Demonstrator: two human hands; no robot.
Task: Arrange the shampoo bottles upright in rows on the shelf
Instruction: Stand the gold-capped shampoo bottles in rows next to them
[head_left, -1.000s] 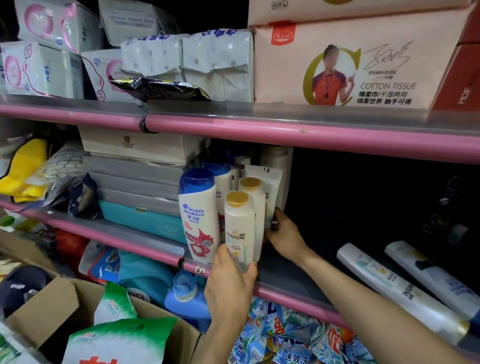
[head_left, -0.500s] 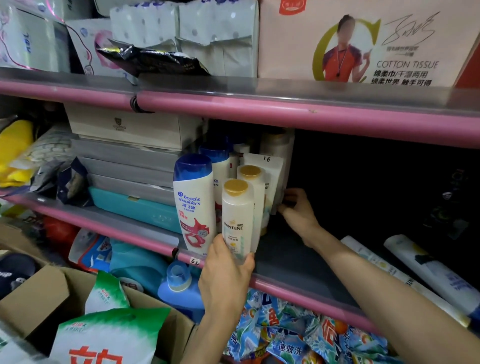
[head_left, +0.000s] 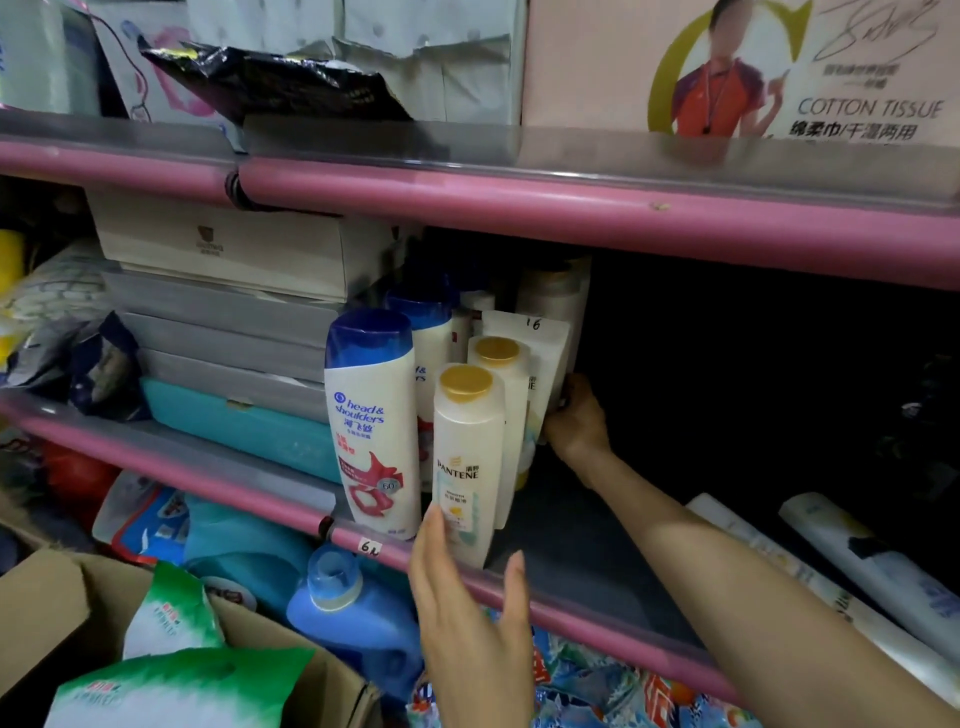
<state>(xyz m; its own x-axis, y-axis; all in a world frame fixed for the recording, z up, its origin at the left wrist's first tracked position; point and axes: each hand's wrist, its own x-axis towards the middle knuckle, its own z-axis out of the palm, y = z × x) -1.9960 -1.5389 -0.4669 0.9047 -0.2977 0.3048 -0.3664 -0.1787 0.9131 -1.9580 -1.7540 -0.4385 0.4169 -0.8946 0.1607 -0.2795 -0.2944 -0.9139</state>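
On the middle shelf (head_left: 576, 545) several shampoo bottles stand upright in two rows. A blue-capped Head & Shoulders bottle (head_left: 371, 415) leads the left row, with another (head_left: 426, 332) behind it. A gold-capped Pantene bottle (head_left: 467, 457) leads the right row, a second Pantene (head_left: 506, 374) behind it, then a white box (head_left: 540, 353) marked 16. My left hand (head_left: 467, 623) is spread below the front Pantene, thumb tip at its base. My right hand (head_left: 576, 415) grips the white box's right side. Two white bottles (head_left: 769, 556) (head_left: 878, 566) lie flat at the shelf's right.
Flat boxes (head_left: 223, 332) are stacked left of the bottles. The pink rail of the upper shelf (head_left: 571, 218) hangs low above them. Below are a blue detergent jug (head_left: 343, 608), a cardboard box (head_left: 57, 613) with green bags, and colourful packets. The shelf's back right is dark.
My left hand has let go of the front Pantene bottle and spread open below it. My right hand stays at the white box. The camera has moved closer.
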